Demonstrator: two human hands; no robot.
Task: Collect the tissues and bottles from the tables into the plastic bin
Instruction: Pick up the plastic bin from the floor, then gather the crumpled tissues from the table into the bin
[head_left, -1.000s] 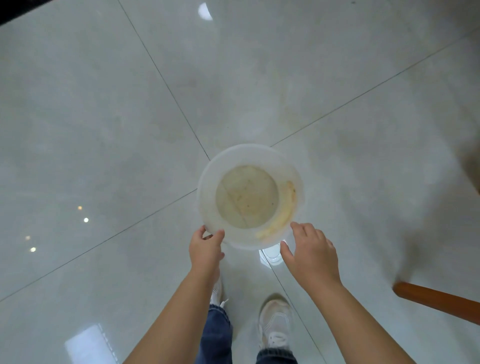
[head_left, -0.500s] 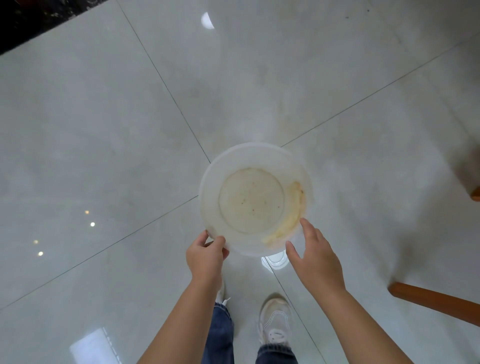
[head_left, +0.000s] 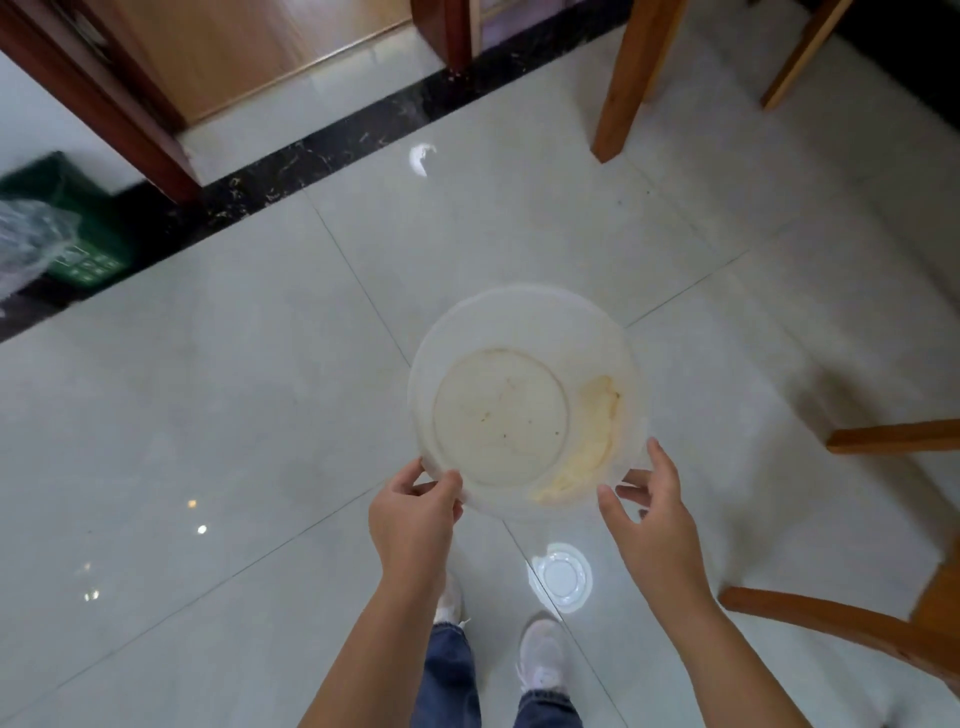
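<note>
A round translucent white plastic bin (head_left: 524, 322) hangs in front of me above the tiled floor, seen from above. It holds nothing; a yellowish stain marks its inner right wall. My left hand (head_left: 410, 514) pinches the near-left rim between thumb and fingers. My right hand (head_left: 652, 525) cups the near-right side, thumb on the rim and index finger along the wall. No tissues or bottles are in view.
A green waste bin (head_left: 85, 228) lined with a clear bag stands at the far left by a wooden door frame (head_left: 98, 104). Wooden table legs (head_left: 623, 88) rise ahead. Chair parts (head_left: 852, 629) jut in at the right. My shoes (head_left: 543, 660) are below.
The view has lifted and shifted forward: the doorway, green waste bin and table legs have come into sight. The plastic bin stays in both hands; my right hand has slid round to its side.
</note>
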